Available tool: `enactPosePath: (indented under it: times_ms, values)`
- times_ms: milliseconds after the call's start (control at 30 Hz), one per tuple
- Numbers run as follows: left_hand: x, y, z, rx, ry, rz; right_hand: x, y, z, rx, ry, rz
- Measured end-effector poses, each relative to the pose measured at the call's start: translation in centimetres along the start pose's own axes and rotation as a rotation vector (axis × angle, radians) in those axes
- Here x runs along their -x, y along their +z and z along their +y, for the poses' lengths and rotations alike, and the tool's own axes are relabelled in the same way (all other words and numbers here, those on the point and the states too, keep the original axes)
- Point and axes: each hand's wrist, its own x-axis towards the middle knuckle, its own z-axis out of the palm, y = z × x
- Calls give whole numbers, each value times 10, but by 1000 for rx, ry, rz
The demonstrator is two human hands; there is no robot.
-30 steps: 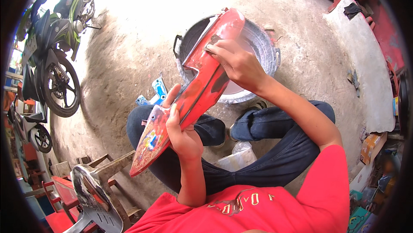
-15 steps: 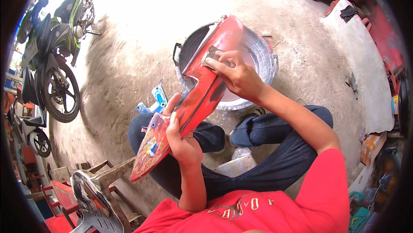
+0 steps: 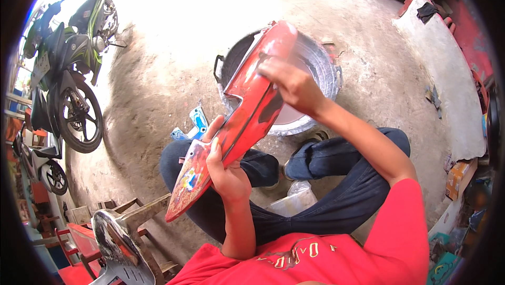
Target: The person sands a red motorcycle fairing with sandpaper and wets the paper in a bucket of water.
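Note:
A long red motorcycle body panel [image 3: 246, 119], with dark worn patches and a scuffed, sticker-marked lower end, lies slantwise above my lap. My left hand [image 3: 229, 175] is closed round its lower half, thumb on top and fingers beneath. On the upper half, my right hand [image 3: 295, 86] presses a small dark sanding pad [image 3: 267, 57] against the red surface; motion smears the fingertips, and the pad is mostly hidden under them. Below the panel's upper end stands a grey basin [image 3: 330, 69] with dark handles, holding cloudy liquid.
A blue-and-white plastic part [image 3: 198, 119] lies on the floor left of the basin. Motorbikes [image 3: 79, 111] stand at the left. Lower left is a wooden frame [image 3: 152, 208] with a grey part leaning on it. A whitish packet [image 3: 294, 201] sits between my legs; a cardboard box [image 3: 458, 180] is at right.
My right hand has shifted slightly up along the panel with the pad and is now blurred. My left hand keeps its grip on the panel. The whole view has shifted a little.

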Motion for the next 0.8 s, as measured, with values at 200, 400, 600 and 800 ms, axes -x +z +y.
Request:
enactPosePath:
  times_ms: [200, 400, 600, 800]
  values:
    - [2, 2, 3, 23, -15, 6, 0, -5, 19, 123, -32, -59]
    - [0, -5, 2, 27, 20, 0, -8, -6, -32, 84, -118, -45]
    - [1, 2, -3, -23, 15, -7, 0, -9, 34, 94, 163, -117]
    - [2, 1, 1, 5, 9, 14, -8, -4, 0, -73, -11, -111]
